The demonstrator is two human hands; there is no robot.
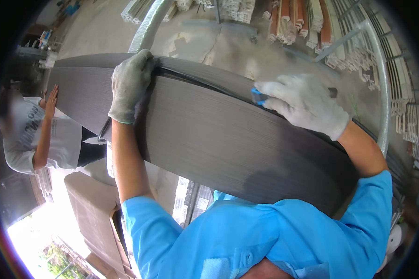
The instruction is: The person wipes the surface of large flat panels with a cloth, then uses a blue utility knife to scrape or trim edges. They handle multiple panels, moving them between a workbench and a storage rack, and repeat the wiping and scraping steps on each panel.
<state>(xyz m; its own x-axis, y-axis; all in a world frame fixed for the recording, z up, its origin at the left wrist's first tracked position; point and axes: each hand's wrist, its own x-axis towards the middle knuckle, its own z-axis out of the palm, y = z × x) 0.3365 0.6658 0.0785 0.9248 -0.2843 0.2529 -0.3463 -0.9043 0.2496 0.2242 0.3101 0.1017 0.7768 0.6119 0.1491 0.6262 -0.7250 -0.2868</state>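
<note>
A long dark grey wood-grain panel stands on edge in front of me, running from the far left to the lower right. My left hand, in a grey knit glove, grips its top edge, where a thin black strip lies along the rim. My right hand, also gloved, is closed on a small blue-tipped tool pressed against the same top edge. Another person's bare hand rests flat on the panel's far left end.
The other person in a white shirt stands at the left. A metal tube frame curves around the right. Stacks of white and brown profiles lie on the concrete floor behind. Beige boards lie lower left.
</note>
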